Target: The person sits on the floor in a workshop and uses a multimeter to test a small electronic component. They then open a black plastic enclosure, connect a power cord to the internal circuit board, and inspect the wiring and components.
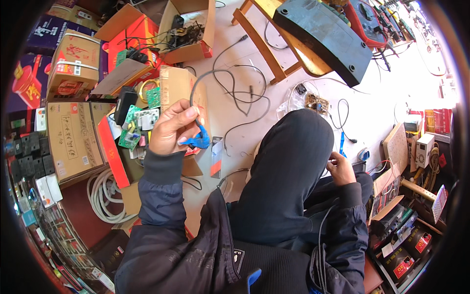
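Observation:
My left hand (172,128) is raised over the floor to the left of my knee, its thumb and fingers closed on a black cable (192,90). Blue tape (199,139) is wrapped around the cable's end and sticks out beside the fingers. From there the cable arcs up and loops across the floor. Beyond my bent knee, my right hand (342,169) has its fingers pinched together; what is in them is too small to make out. A blue strip (342,145) shows just past those fingertips, partly hidden by the knee.
At left, an open red box (110,154) holds green circuit boards, near stacked cartons (73,139) and a coiled white hose (105,198). A wooden stool (274,63) carries a dark casing (325,39) ahead. A small open circuit assembly (317,104) lies on the floor, and clutter lines the right.

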Tool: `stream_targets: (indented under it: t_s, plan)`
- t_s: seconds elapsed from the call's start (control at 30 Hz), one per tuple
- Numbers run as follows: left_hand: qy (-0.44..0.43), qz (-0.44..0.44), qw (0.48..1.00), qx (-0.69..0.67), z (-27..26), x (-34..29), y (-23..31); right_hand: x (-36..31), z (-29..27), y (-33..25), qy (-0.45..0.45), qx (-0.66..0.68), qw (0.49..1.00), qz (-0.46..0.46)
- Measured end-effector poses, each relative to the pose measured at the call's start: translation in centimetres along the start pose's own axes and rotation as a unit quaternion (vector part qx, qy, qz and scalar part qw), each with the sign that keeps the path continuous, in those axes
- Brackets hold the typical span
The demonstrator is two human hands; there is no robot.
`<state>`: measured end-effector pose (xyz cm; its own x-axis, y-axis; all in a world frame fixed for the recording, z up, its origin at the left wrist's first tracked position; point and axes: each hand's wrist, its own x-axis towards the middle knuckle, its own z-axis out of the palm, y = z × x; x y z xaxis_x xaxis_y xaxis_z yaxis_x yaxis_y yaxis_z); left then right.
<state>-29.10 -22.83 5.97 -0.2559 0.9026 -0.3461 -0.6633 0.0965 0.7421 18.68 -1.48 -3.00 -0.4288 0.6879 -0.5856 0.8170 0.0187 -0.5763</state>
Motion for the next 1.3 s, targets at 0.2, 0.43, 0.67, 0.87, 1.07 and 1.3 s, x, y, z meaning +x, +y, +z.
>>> stream_targets:
  t_s: [0.2, 0.43, 0.67, 0.87, 1.07, 1.3]
  plan:
    - [-0.024, 0.052, 0.997, 0.042, 5.8, -2.2, 3.7, -2.5, -1.7, -1.4, 0.044, 0.031, 0.997, -0.051]
    - [-0.103, 0.045, 0.992, -0.061, 6.7, -0.2, 4.0, -6.5, -2.9, -3.3, 0.063, 0.131, 0.984, -0.107]
    - [-0.151, 0.084, 0.983, -0.069, 15.2, -0.1, 2.3, -10.8, -4.0, -6.1, 0.135, 0.111, 0.978, -0.114]
    - [-0.191, 0.054, 0.977, -0.08, 23.7, 1.3, -1.0, -14.9, -5.6, -9.5, 0.208, 0.15, 0.95, -0.181]
    - [-0.202, 0.012, 0.979, -0.019, 30.1, 2.7, -6.3, -20.3, -6.3, -12.5, 0.274, 0.374, 0.851, -0.247]
    - [-0.236, -0.072, 0.969, 0.003, 33.9, 4.3, -12.8, -20.6, -7.0, -12.1, 0.349, 0.334, 0.85, -0.212]
